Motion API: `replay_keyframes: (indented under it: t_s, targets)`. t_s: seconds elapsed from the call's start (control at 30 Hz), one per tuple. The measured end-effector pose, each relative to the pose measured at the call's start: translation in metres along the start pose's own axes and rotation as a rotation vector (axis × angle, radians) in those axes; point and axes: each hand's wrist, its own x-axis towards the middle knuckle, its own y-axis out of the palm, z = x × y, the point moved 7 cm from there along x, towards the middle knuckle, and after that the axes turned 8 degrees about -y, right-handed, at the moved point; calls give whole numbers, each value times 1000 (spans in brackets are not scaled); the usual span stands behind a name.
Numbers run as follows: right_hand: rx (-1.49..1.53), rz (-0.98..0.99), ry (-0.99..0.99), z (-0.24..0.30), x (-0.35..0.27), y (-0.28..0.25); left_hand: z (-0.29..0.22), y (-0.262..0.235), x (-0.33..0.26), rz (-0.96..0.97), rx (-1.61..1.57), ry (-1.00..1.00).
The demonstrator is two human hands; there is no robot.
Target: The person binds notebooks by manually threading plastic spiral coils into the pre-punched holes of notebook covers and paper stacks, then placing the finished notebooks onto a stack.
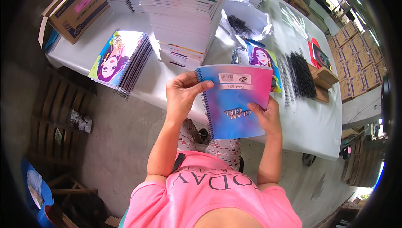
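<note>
A spiral notebook (234,98) with a blue and pink cover is held up in front of me, over the table's near edge. Its dark wire coil runs down the left side, and a white barcode label sits near the top. My left hand (183,91) grips the upper left corner by the coil, thumb on the cover. On the right edge, my right hand (268,117) holds the notebook with its thumb on the front; the other fingers are hidden behind. A stack of spiral notebooks (119,60) with an illustrated cover lies left of my left hand.
Tall stacks of loose pages (180,22) stand at the table's middle. A cardboard box (77,12) is at the far left. Black spiral coils (299,77) lie at the right beside a wooden block (324,79). A plastic bag (247,18) holds dark coils. Stacked cartons (356,64) stand far right.
</note>
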Motion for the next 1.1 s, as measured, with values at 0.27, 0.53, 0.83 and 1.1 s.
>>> replay_keyframes:
  t_s: [0.27, 0.53, 0.83, 1.1]
  targets:
    - [-53, -7, 54, 2, -4, 1, 14, -16, 1, 43, -394, -145]
    - [-384, 86, -199, 32, -7, 14, 4, -25, -8, -71, -203, -84]
    - [-400, 217, -394, 54, 1, 45, -9, -71, -34, -107, -59, -37]
    - [41, 382, -445, 99, 68, 126, -91, -155, -81, -267, -67, 545]
